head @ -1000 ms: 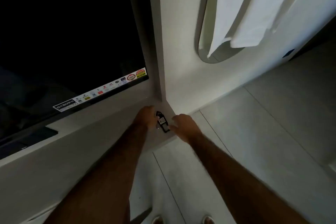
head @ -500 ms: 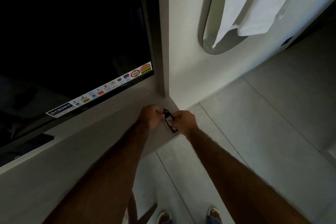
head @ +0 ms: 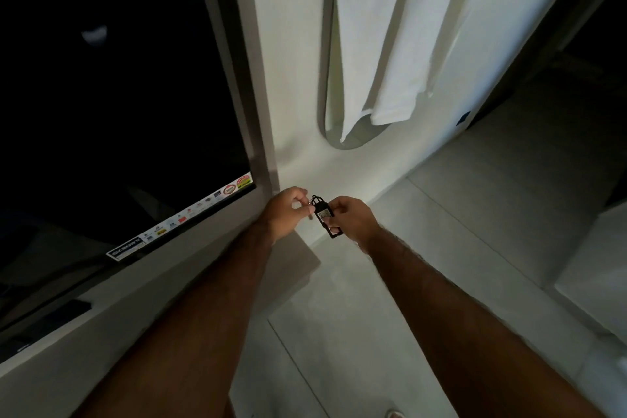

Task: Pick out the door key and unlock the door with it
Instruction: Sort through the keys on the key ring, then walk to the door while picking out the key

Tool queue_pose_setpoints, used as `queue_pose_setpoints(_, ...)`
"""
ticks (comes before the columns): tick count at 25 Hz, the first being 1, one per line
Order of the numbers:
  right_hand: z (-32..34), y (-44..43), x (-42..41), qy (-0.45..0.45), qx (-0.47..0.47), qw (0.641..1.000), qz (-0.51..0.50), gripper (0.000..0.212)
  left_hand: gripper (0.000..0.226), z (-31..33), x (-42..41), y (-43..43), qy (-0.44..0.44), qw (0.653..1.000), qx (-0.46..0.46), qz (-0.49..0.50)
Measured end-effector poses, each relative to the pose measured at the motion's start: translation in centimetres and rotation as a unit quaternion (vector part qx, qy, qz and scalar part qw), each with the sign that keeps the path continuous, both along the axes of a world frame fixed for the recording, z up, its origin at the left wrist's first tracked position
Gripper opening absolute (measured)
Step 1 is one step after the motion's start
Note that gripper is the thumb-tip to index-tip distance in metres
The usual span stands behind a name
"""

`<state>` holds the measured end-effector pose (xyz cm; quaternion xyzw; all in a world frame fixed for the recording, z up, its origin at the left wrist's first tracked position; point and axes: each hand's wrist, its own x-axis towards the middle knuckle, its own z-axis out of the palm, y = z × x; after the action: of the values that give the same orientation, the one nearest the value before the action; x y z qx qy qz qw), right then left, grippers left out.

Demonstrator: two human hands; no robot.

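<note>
Head view: both hands on key fob, television beside.

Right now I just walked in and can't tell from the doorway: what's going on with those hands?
A person holds a black key fob between both hands, above the edge of a white ledge. The right hand grips the fob; the left hand pinches something small at its ring end, apparently sorting keys. No door lock is in view yet.

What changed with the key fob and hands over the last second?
The black key fob was lying on the ledge between the hands; now it is lifted off, the right hand holding its body, the left hand pinching the ring end. The TV and the hanging white cloth are unchanged.
</note>
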<state>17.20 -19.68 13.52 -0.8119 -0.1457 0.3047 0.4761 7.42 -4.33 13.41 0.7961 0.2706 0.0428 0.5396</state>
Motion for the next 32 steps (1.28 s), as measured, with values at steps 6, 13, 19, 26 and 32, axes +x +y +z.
queue_pose_setpoints(6,3.5,-1.8,3.8,-0.051,-0.003,0.999,-0.008,0.024,0.012,4.0,3.7,-0.8,-0.014,0.998,-0.054,-0.007)
queue_pose_setpoints(13,14.6,-10.4,14.0,0.004,0.159,0.987,-0.018,0.014,0.027,16.0,15.2,-9.4,-0.112,0.990,-0.086,0.007)
queue_pose_setpoints(19,20.3,-18.4,22.2,-0.014,0.198,0.980,-0.007,0.017,0.030,21.7,23.8,-16.7,-0.164,0.986,-0.025,-0.010)
queue_pose_setpoints(26,24.4,-26.0,30.7,-0.062,0.203,0.977,-0.023,0.027,0.027,25.8,32.6,-22.6,-0.192,0.977,0.011,-0.090)
queue_pose_setpoints(32,26.3,-28.5,36.8,-0.088,0.191,0.976,-0.063,0.026,0.030,27.4,41.1,-24.8,-0.188,0.969,-0.018,-0.157)
